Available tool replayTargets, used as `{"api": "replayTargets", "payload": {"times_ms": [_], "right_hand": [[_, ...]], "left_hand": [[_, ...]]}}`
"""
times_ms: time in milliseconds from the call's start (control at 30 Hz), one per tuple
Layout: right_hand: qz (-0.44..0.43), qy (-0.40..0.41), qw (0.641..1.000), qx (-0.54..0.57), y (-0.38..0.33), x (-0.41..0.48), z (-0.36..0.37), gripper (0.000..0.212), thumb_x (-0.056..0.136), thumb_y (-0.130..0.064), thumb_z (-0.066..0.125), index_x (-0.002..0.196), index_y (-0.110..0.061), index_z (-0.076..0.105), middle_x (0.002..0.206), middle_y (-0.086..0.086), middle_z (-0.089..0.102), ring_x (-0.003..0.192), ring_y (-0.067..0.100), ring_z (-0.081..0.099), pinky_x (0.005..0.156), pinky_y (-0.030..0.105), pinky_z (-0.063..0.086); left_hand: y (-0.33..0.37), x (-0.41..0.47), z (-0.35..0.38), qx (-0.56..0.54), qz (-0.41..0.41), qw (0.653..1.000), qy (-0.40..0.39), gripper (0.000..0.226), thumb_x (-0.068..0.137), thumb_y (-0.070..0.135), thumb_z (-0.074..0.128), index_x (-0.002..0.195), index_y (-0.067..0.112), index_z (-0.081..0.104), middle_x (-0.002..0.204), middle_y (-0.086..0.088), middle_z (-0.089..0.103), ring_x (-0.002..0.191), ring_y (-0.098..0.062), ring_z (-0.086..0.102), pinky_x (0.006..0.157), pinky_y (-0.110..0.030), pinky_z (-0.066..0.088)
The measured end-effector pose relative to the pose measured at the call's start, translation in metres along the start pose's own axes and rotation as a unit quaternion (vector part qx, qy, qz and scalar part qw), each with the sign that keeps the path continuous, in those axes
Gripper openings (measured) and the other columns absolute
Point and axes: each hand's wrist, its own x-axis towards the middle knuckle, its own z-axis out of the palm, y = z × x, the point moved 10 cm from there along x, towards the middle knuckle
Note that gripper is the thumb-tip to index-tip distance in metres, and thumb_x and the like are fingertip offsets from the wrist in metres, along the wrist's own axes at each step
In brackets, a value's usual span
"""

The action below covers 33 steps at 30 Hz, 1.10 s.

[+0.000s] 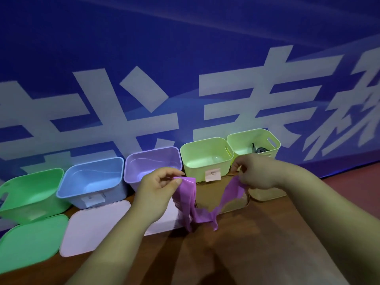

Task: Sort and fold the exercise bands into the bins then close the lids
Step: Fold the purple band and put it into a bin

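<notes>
While the left hand (156,192) and right hand (255,171) each pinch an end of the purple band (197,204), which sags between them (still unfolded), the fold is in hand, and next the ends must meet before it goes into the purple bin (153,159) just beyond the left hand.

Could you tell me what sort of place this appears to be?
Probably an event hall or staged recording area, not a home: a large blue printed banner with big white characters forms the backdrop, and coloured bins line a wooden table before it.
</notes>
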Motion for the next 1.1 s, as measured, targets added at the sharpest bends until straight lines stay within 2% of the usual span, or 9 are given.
{"api": "replayTargets", "payload": {"times_ms": [100,200,300,367,433,567,733,867,1100], "right_hand": [[-0.011,0.082,0.996,0.040,-0.010,-0.007,-0.022,0.042,0.078,-0.007,0.068,0.115,-0.027,0.063,0.108,-0.009,0.064,0.085,0.010,0.063,0.077,0.033,0.058],[-0.044,0.109,0.977,0.176,-0.017,-0.014,-0.024,0.035,0.081,0.003,0.064,0.104,-0.023,0.068,0.101,-0.005,0.071,0.089,0.016,0.069,0.083,0.039,0.060],[-0.043,0.080,0.908,0.409,-0.021,-0.018,-0.014,0.022,0.087,0.010,0.058,0.100,-0.006,0.066,0.092,0.016,0.073,0.086,0.030,0.070,0.090,0.047,0.058],[-0.051,0.066,0.876,0.476,-0.025,-0.022,-0.013,0.024,0.086,0.011,0.059,0.103,-0.003,0.064,0.094,0.020,0.070,0.082,0.025,0.069,0.081,0.036,0.060],[-0.068,0.072,0.882,0.460,-0.030,-0.026,-0.017,0.028,0.084,0.011,0.064,0.107,-0.004,0.064,0.096,0.020,0.072,0.081,0.022,0.070,0.068,0.026,0.057],[-0.021,0.217,0.883,0.416,-0.014,-0.030,-0.037,0.015,0.085,-0.001,0.072,0.096,-0.011,0.068,0.087,0.016,0.071,0.076,0.022,0.068,0.077,0.034,0.059],[-0.022,0.312,0.872,0.376,-0.023,-0.031,-0.043,0.010,0.083,-0.014,0.076,0.089,-0.020,0.070,0.080,0.006,0.070,0.070,0.016,0.060,0.062,0.030,0.048],[-0.023,0.356,0.844,0.399,-0.028,-0.030,-0.042,0.009,0.085,-0.014,0.071,0.086,-0.023,0.068,0.080,0.003,0.066,0.079,0.022,0.064,0.075,0.043,0.058],[0.007,0.438,0.837,0.329,-0.041,-0.043,-0.058,0.011,0.086,-0.017,0.062,0.088,-0.027,0.065,0.086,-0.007,0.066,0.082,0.019,0.065,0.073,0.041,0.058]], "left_hand": [[0.009,-0.001,-0.009,0.001,0.018,1.000,0.010,0.018,0.091,0.006,0.069,0.094,0.023,0.074,0.082,0.025,0.072,0.077,0.005,0.066,0.072,-0.013,0.054],[0.015,-0.002,-0.015,0.006,0.025,1.000,0.008,0.019,0.091,0.009,0.069,0.094,0.027,0.075,0.084,0.023,0.071,0.081,0.002,0.067,0.075,-0.021,0.058],[0.022,-0.003,-0.024,0.014,0.046,0.999,0.015,0.019,0.091,0.009,0.069,0.092,0.027,0.075,0.085,0.025,0.071,0.082,0.004,0.066,0.071,-0.014,0.053],[0.022,-0.003,-0.033,0.005,0.050,0.998,0.027,0.018,0.091,0.008,0.068,0.092,0.024,0.075,0.084,0.024,0.071,0.080,0.005,0.066,0.067,-0.010,0.052],[0.019,-0.002,-0.042,-0.002,0.044,0.998,0.037,0.018,0.091,0.008,0.068,0.091,0.025,0.075,0.085,0.020,0.071,0.080,0.004,0.066,0.066,-0.014,0.053],[0.008,0.000,-0.062,-0.017,0.025,0.998,0.051,0.022,0.091,0.012,0.069,0.088,0.033,0.076,0.089,0.018,0.072,0.088,-0.009,0.069,0.080,-0.038,0.060],[0.004,-0.006,-0.079,-0.015,0.006,0.998,0.066,0.020,0.093,0.016,0.068,0.091,0.035,0.074,0.088,0.022,0.068,0.093,-0.018,0.067,0.080,-0.052,0.061],[0.005,-0.009,-0.091,-0.022,0.003,0.996,0.083,0.020,0.094,0.017,0.065,0.091,0.035,0.073,0.091,0.010,0.068,0.086,-0.025,0.067,0.076,-0.057,0.060],[0.016,-0.012,-0.106,-0.018,0.021,0.995,0.096,0.020,0.096,0.015,0.061,0.088,0.031,0.069,0.087,0.009,0.065,0.075,-0.016,0.060,0.056,-0.031,0.050]]}}
